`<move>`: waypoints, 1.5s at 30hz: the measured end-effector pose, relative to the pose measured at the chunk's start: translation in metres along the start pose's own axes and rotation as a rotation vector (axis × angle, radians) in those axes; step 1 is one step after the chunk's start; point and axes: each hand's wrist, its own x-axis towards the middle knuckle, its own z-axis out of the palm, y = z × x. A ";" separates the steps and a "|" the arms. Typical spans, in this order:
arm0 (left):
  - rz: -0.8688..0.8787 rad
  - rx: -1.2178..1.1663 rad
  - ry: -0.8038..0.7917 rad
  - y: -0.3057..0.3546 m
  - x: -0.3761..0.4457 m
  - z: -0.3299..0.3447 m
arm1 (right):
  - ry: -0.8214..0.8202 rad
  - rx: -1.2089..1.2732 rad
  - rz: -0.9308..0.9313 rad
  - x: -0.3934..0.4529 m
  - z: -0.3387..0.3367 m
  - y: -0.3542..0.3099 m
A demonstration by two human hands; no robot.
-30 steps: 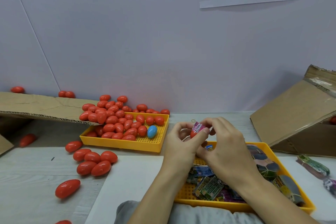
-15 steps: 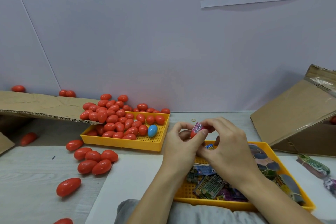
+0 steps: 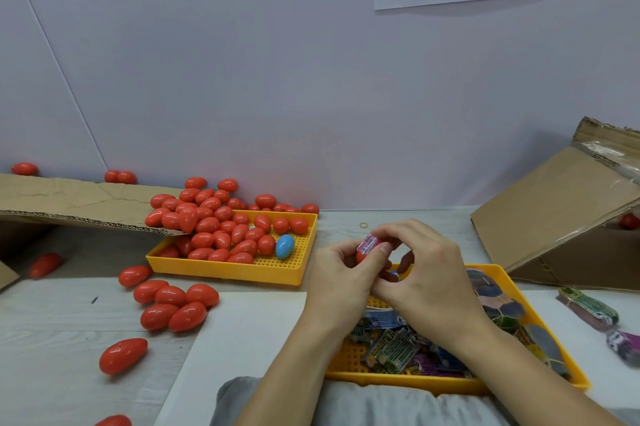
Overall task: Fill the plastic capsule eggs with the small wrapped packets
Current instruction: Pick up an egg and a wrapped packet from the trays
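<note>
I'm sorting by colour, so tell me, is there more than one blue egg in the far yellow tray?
No, only one blue egg lies in the far yellow tray; the rest are red.

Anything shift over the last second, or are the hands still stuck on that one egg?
Hardly anything moved. The left hand still holds the red egg, and the right hand still pinches the pink packet at its opening; the packet is not yet inside. Both hands stay above the packet tray. The egg tray and blue egg are unchanged.

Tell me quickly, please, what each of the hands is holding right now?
Left hand: grips a red egg, thumb on the pink packet.
Right hand: fingers pinch the same pink packet.
</note>
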 end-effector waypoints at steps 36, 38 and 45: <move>-0.228 -0.354 0.043 -0.001 0.006 0.000 | 0.000 0.078 0.042 0.002 -0.001 0.002; -0.244 -0.366 0.025 0.000 0.005 0.000 | 0.005 0.079 0.034 0.002 -0.001 0.001; -0.276 -0.462 0.022 0.007 0.002 0.000 | 0.001 0.109 0.052 0.002 -0.003 0.000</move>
